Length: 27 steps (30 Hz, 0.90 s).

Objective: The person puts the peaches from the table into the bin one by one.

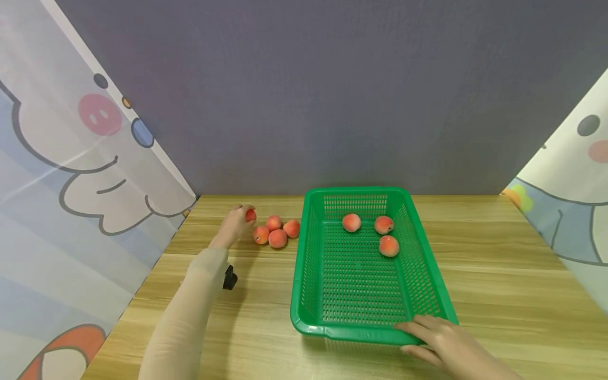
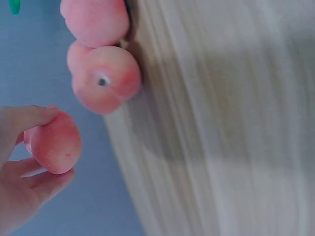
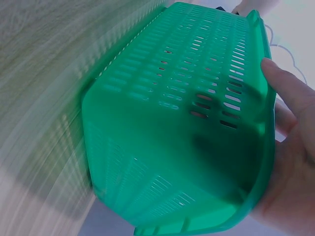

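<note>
Head view: the left hand (image 1: 234, 226) is pinching a peach (image 1: 250, 215) between thumb and fingers, just beside four peaches (image 1: 277, 238) that are clustering on the wooden bench (image 1: 266, 316); a green perforated basket (image 1: 298, 295) is holding three peaches (image 1: 351, 222); the right hand (image 1: 446, 343) is gripping its near rim.

Under the fingers (image 1: 414, 329) I see the wooden desk (image 1: 503, 274); beyond them, a grey wall (image 1: 309, 100); cartoon-printed panels (image 1: 57, 184) either side.

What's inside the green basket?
Three peaches, toward the far end of the green plastic basket: one left, two right. Its slotted floor shows around them; the patches directly beneath the peaches are covered and can't be seen.
</note>
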Motion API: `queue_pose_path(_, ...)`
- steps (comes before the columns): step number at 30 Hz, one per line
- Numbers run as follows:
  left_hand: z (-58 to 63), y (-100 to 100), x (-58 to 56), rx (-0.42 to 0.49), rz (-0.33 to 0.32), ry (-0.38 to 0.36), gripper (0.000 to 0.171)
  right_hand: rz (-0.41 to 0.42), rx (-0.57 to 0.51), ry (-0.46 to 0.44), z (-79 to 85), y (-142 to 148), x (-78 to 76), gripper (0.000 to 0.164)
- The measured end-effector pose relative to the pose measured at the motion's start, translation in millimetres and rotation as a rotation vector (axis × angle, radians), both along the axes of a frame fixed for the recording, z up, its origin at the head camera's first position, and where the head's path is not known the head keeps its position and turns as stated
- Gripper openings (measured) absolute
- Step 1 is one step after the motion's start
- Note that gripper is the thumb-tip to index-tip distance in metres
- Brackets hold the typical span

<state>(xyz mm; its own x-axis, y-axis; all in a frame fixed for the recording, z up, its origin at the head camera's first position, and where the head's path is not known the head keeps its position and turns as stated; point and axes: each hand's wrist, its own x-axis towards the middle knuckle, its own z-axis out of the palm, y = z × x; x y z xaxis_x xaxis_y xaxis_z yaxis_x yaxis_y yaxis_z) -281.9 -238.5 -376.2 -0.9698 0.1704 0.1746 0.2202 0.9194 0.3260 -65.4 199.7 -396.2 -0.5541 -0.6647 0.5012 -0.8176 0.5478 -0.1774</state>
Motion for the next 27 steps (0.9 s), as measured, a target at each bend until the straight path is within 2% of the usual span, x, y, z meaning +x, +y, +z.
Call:
queue_pose_path(4,6.7,6,-1.5,-0.007,-0.041,0.015,0.036,-0.003,0.001,0.002,0.3,0,0.4,0.031)
queue_pose_path(14,26.9,30,-1.0,-0.078,-0.094,0.043,0.039,0.005,0.000,-0.008,-0.1,1,0.0,0.031)
queue_pose_path(21,41.0,47,0.8,-0.079,-0.125,0.008,0.037,0.018,-0.016,0.012,-0.4,1,-0.7,0.032)
queue_pose_path(27,51.3,60,3.6,-0.093,-0.182,0.006,0.035,0.018,-0.020,0.009,-0.2,1,-0.5,0.031)
